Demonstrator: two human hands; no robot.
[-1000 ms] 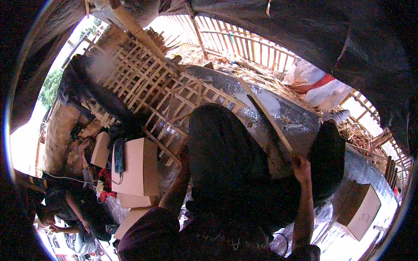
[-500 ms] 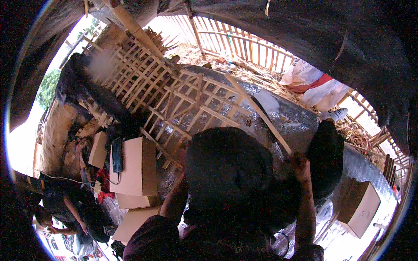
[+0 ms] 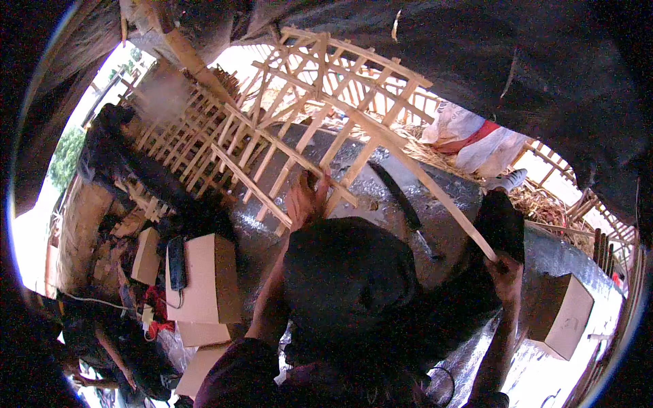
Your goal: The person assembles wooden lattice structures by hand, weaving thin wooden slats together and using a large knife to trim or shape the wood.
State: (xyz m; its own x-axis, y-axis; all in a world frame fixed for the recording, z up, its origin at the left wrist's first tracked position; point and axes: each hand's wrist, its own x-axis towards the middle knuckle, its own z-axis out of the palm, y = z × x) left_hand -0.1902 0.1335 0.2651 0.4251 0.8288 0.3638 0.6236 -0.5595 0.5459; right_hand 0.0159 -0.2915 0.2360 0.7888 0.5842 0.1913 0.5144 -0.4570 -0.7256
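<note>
A bamboo lattice [image 3: 333, 126] of crossed slats is lifted and tilted in front of me. My left hand [image 3: 307, 202] is closed around its near edge. A long pale bamboo strip [image 3: 435, 187] slants from the lattice toward the right, and my right hand [image 3: 505, 275] grips its near end. Whether that strip is fixed to the lattice I cannot tell. On the grey ground sheet, between the lattice and my right arm, lies a long dark-bladed knife [image 3: 398, 197]. A dark rounded shape [image 3: 347, 272] between my arms hides part of the sheet.
Cardboard boxes [image 3: 204, 279] stand at left, with a phone [image 3: 176, 264] and cable on top. Another box [image 3: 561, 316] is at right. One person in dark clothes [image 3: 115, 149] is at far left, another [image 3: 122, 340] at lower left. A white-and-red sack [image 3: 469, 139] lies beyond.
The lattice has risen and tipped away from me. My left hand has moved up and forward onto its edge; my right hand has shifted right and down with the strip. The knife shows more fully.
</note>
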